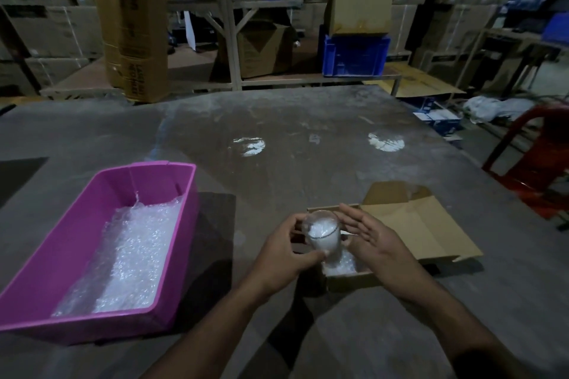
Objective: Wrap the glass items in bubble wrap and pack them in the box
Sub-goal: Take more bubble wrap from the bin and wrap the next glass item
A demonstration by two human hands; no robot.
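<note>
My left hand (pixel 284 248) grips a clear glass (pixel 323 237), fingers curled round its far side and thumb pressed against the near side low down, so the glass is tilted with its mouth towards me. White bubble wrap is stuffed inside the glass (it shows plainly through the wall). I hold it just above the small cardboard box (pixel 348 280) on the grey table (pixel 308 120); the box's flap (pixel 418 224) lies open to the right, and more bubble wrap (pixel 341 264) sits in the bottom of the box, directly under the glass. My right hand (pixel 372 234) is beside the glass with the palm turned in and the fingers straight and together; it holds nothing, and I cannot tell whether the fingertips touch the glass. Well to the left stands a pink plastic tub (pixel 101 194) with a sheet of bubble wrap (pixel 132 255) lying along its floor. A red plastic chair (pixel 529 163) stands at the table's right edge.
</note>
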